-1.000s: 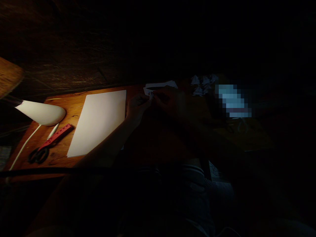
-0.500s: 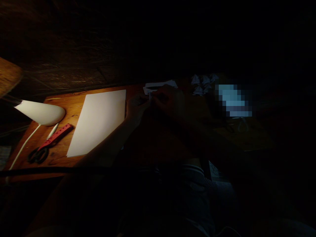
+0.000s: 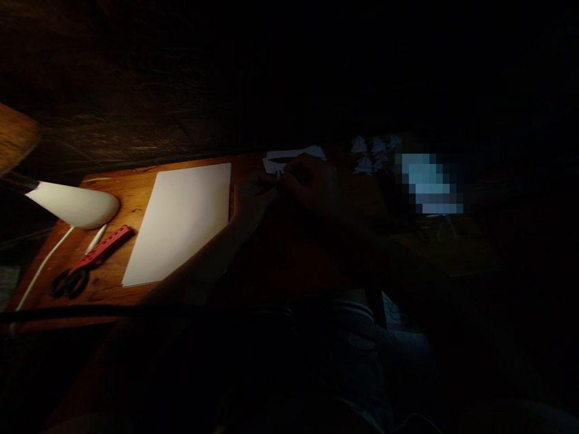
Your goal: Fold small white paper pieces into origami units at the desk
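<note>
Since the earlier frame, the small white paper (image 3: 278, 176) has been turned between the fingertips, so that a narrow sliver is shown where a broader fold was visible. It is held up just above the desk (image 3: 111, 293), where the fingers of both hands meet. By the left hand (image 3: 251, 191) it is pinched at the fingertips; by the right hand (image 3: 314, 181), fingers curled, it is gripped from the opposite side. The exact grip is partly lost in shadow. The paper is reached equally by both hands: it lies to the right of the left fingers and to the left of the right ones. Its long axis appears to be pointed away from the body, across the line between the hands.

Just beyond the hands, flat white paper pieces (image 3: 312, 152) are laid. Farther right, a cluster of pointed folded papers (image 3: 359, 145) is set near a bluish glowing patch (image 3: 432, 181), blurred into blocks. To the left, a stack of blank sheets (image 3: 183, 223) is lit by a white lamp (image 3: 79, 206). In front of the lamp, scissors (image 3: 72, 282) with a red cover (image 3: 103, 248) are placed beside a slim white object (image 3: 96, 240).
</note>
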Motion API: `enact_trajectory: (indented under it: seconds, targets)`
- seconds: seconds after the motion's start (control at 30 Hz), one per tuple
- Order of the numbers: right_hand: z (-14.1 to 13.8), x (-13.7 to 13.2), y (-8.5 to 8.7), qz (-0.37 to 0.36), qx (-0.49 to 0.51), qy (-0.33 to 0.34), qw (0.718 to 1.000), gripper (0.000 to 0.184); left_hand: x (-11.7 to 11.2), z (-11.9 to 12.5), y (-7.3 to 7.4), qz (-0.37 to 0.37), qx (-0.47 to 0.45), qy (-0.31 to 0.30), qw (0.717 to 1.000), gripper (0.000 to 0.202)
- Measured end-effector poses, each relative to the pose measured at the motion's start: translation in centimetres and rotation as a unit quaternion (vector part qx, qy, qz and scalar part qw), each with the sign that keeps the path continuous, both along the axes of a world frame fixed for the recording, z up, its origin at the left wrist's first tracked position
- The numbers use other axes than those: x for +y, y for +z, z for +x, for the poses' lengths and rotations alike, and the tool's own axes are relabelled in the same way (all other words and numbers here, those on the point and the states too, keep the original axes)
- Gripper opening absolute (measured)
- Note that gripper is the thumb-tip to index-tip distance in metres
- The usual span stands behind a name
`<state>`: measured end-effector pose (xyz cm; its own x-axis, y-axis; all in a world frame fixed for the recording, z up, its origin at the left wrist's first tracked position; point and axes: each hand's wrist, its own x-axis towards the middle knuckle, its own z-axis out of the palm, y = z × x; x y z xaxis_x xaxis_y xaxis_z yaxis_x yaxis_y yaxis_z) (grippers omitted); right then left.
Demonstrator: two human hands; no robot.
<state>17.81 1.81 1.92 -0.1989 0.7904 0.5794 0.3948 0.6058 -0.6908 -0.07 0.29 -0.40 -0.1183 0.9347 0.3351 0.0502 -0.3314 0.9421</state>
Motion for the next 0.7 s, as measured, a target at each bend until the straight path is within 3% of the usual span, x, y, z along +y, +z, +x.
enact_trajectory:
  seconds: [0.7]
  targets:
    - [-0.16,-0.35,-0.01,-0.031,0.025,-0.005,0.999,0.029,0.12,0.19,0.1,-0.012,-0.014,-0.001,1.0,0.02]
